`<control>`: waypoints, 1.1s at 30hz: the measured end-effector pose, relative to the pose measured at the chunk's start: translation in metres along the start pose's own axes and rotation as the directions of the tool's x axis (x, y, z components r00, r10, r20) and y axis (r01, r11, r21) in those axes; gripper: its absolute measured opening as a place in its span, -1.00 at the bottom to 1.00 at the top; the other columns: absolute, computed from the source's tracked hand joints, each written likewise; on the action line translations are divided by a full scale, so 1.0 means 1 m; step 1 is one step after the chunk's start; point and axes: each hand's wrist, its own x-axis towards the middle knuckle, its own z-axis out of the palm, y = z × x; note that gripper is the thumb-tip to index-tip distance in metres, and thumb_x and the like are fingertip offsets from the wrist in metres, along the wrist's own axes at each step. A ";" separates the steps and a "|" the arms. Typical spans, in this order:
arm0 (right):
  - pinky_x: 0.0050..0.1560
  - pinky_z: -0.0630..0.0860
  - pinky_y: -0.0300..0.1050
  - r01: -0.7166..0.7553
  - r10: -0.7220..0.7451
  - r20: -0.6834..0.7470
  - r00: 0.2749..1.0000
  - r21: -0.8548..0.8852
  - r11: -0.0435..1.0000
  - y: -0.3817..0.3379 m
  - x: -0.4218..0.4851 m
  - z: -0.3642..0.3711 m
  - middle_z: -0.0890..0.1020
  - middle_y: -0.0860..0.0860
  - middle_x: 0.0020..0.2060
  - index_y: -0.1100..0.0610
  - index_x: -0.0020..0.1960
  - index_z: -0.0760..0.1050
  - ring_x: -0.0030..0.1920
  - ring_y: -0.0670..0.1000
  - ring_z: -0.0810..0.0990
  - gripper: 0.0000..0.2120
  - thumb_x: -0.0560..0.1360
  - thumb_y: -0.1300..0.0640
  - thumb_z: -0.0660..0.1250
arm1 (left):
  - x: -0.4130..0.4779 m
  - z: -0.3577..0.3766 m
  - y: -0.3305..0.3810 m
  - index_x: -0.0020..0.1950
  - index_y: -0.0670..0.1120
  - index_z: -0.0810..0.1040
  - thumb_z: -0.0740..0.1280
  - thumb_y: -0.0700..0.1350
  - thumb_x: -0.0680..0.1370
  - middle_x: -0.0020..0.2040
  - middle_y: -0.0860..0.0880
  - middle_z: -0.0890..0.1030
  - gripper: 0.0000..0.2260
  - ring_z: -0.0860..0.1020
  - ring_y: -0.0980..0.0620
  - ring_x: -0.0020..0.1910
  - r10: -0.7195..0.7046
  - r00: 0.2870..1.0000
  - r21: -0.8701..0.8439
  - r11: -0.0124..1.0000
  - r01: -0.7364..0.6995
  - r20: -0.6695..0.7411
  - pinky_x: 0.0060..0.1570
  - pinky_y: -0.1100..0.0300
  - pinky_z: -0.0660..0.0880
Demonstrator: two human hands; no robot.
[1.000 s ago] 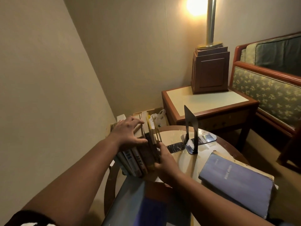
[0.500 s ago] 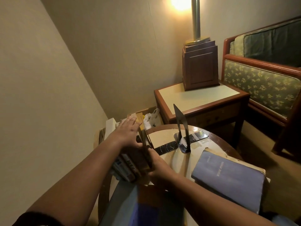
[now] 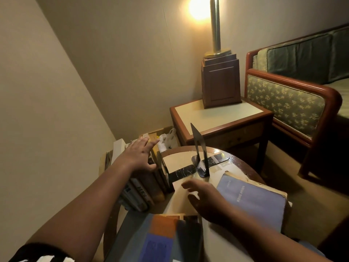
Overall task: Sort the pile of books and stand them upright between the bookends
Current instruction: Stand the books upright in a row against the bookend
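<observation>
A dim corner: a lit lamp (image 3: 215, 31) on a side table (image 3: 217, 115) at the top of the frame, and a patterned sofa (image 3: 283, 103) at the right edge. Below them is the round table (image 3: 179, 156).

At centre left a row of books (image 3: 149, 188) stands upright. My left hand (image 3: 138, 155) lies flat on their tops, fingers straight.

One bookend (image 3: 180, 172) stands against the row's right end. The second bookend (image 3: 198, 146) stands apart at mid-frame.

My right hand (image 3: 204, 198) hovers above the tabletop, fingers loosely spread, holding nothing.

A blue book (image 3: 253, 197) lies flat at the right, just beside that hand. An orange-and-blue book (image 3: 166, 237) lies at the bottom centre.
</observation>
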 end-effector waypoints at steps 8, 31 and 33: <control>0.28 0.43 -0.09 -0.047 0.127 0.128 0.984 -0.498 0.866 0.044 -0.022 -0.045 0.42 -0.04 0.35 -0.08 0.38 0.40 0.29 -0.01 0.37 -0.52 0.51 -0.14 0.37 | 0.001 -0.002 0.002 0.58 0.20 0.00 0.38 0.20 0.45 0.62 -0.08 0.00 -0.19 -0.06 -0.11 0.59 -0.013 1.000 0.017 1.000 0.013 0.006 0.54 -0.08 -0.01; 0.06 0.58 0.06 0.037 0.133 0.204 0.970 -0.662 0.749 0.051 -0.016 -0.063 0.50 0.01 0.23 -0.04 0.38 0.36 0.15 0.07 0.47 -0.43 0.44 -0.08 0.48 | 0.002 -0.001 0.002 0.58 0.16 0.03 0.41 0.19 0.46 0.62 -0.09 0.00 -0.19 -0.05 -0.12 0.59 -0.024 1.000 -0.019 1.000 0.024 0.002 0.53 -0.12 0.02; 0.07 0.58 0.05 0.061 0.128 0.224 0.966 -0.680 0.731 0.054 -0.014 -0.063 0.48 0.04 0.24 -0.05 0.41 0.33 0.16 0.09 0.46 -0.42 0.46 -0.04 0.47 | 0.002 0.000 0.000 0.58 0.17 0.03 0.41 0.20 0.45 0.62 -0.08 0.00 -0.18 -0.05 -0.12 0.59 -0.024 1.000 -0.022 0.999 0.024 -0.001 0.53 -0.13 0.03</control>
